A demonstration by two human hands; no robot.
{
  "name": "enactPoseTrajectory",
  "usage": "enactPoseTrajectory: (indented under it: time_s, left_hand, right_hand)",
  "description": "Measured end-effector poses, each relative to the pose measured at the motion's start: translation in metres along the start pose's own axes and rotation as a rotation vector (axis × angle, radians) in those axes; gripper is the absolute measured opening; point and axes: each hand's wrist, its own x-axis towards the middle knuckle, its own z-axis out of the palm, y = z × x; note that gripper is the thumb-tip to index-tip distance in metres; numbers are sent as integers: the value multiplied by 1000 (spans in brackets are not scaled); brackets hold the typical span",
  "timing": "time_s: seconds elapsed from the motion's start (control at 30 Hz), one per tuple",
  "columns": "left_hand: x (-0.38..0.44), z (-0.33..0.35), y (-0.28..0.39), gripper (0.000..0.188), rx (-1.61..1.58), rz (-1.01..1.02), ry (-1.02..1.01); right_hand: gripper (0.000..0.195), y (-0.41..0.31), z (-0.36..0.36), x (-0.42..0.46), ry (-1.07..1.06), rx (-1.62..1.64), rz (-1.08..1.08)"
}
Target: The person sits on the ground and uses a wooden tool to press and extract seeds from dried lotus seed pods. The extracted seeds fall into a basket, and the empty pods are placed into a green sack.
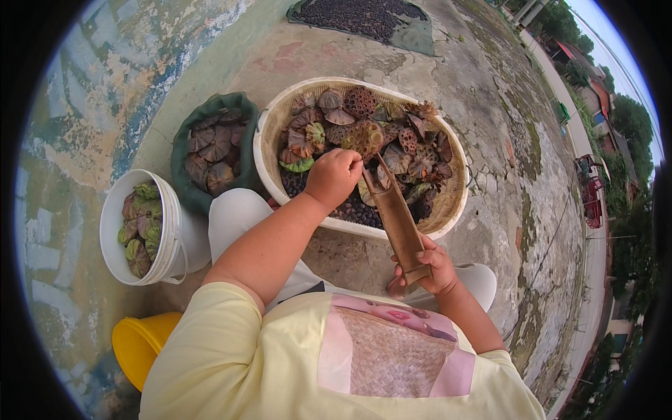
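Note:
My right hand (431,265) grips the lower end of a split bamboo tool (400,220) whose two prongs point away from me. At the prong tips is a greenish-brown lotus seed pod (363,139), with its pitted face up. My left hand (336,176) is closed at the pod's near side, its fingers pinched together; the part it grips is hidden by the fingers. Below both hands stands an oval cream plastic basket (457,210). Dried lotus pods (360,102), some with empty holes, fill much of it, and dark lotus seeds (362,212) lie at its near side.
To the left, a green sack (181,152) holds brown pods, and a white bucket (197,236) holds greener ones. A yellow bucket (157,331) lies tipped near the painted wall (79,157). Dark seeds are spread on a mat (415,39) across the cracked concrete (504,210).

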Motion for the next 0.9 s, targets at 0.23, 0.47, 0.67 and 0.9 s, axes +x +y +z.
enactPoseTrajectory:
  time_s: [0.23,0.47,0.67,0.9]
  left_hand:
    - [2,6,-7,88,-99,-67,89]
    - [8,-1,-14,82,-279,-225,157]
    - [44,-75,-44,75,-380,-306,473]
    - [50,-182,-89,86,84,-480,669]
  right_hand:
    - [71,0,1,-1,15,-132,-6]
    - [73,0,11,0,48,-278,-17]
    - [74,-7,1,-5,-14,-243,-91]
    - [71,-22,-18,-8,164,-133,-283]
